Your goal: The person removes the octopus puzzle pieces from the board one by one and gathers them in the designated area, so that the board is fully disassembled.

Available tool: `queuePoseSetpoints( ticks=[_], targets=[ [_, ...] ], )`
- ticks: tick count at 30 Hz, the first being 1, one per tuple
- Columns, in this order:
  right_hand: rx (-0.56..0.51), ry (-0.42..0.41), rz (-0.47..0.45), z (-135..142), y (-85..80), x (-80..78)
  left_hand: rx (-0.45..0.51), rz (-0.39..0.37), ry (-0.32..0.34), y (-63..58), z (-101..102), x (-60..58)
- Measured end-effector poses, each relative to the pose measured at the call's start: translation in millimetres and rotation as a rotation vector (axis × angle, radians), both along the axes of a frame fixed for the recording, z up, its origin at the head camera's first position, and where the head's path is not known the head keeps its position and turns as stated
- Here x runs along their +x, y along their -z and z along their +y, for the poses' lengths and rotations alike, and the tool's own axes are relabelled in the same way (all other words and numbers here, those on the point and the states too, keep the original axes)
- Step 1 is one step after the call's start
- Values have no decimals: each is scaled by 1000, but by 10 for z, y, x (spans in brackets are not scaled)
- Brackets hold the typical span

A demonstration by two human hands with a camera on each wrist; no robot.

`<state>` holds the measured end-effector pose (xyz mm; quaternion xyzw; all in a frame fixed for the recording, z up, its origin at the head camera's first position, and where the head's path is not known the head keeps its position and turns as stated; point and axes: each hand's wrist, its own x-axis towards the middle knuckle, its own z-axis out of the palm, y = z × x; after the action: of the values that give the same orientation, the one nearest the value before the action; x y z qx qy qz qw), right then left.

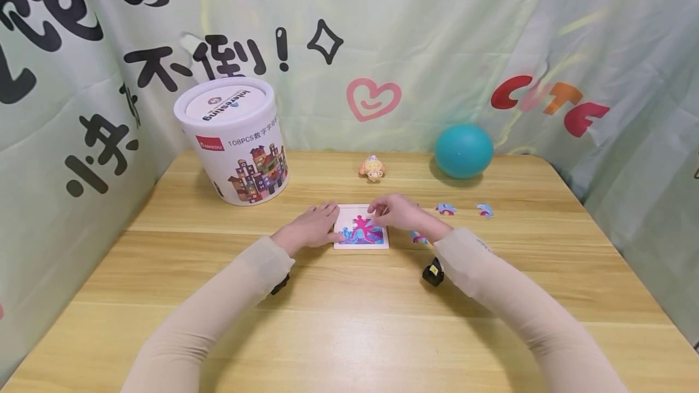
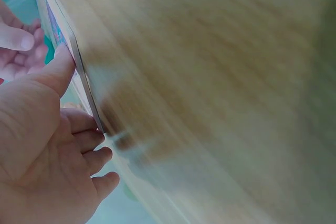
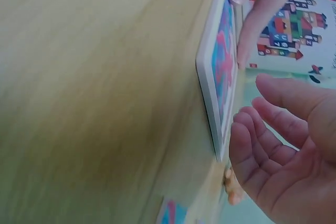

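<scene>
A jigsaw puzzle board (image 1: 340,218) with a white frame lies flat on the table, partly filled with pink and blue pieces. Its upper part shows bare white. My left hand (image 1: 312,226) rests at the board's left edge, the thumb touching the frame in the left wrist view. Over the right side of the board hovers my right hand (image 1: 397,212), its fingers loosely bent; the right wrist view shows nothing between them. Loose puzzle pieces lie to the right: one (image 1: 418,237) beside the right wrist, another (image 1: 446,208) behind it, a third (image 1: 484,210) farther right.
A large white bucket (image 1: 235,144) with block pictures stands at the back left. Behind the board sits a small toy figure (image 1: 372,168), and a teal ball (image 1: 464,151) rests at the back right. A printed curtain (image 1: 426,35) hangs behind the wooden table (image 1: 349,320).
</scene>
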<state>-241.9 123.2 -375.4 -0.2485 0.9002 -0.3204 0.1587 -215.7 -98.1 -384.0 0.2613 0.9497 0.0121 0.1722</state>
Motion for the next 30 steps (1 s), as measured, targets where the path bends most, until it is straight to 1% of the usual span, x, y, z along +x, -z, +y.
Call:
queuePoseSetpoints(
  ticks=[5, 9, 16, 24, 30],
  targets=[
    [33, -45, 20, -109, 26, -15, -7, 3, -7, 6, 5, -10],
    [56, -68, 12, -164, 48, -12, -12, -6, -17, 8, 9, -13],
    [114, -78, 10, -229, 56, 1, -20, -11, -15, 6, 11, -15],
    [95, -61, -14, -233, 87, -32, -14, -9, -10, 3, 6, -9],
    [57, -51, -23, -224, 91, -26, -8, -6, -5, -5, 6, -8]
  ],
)
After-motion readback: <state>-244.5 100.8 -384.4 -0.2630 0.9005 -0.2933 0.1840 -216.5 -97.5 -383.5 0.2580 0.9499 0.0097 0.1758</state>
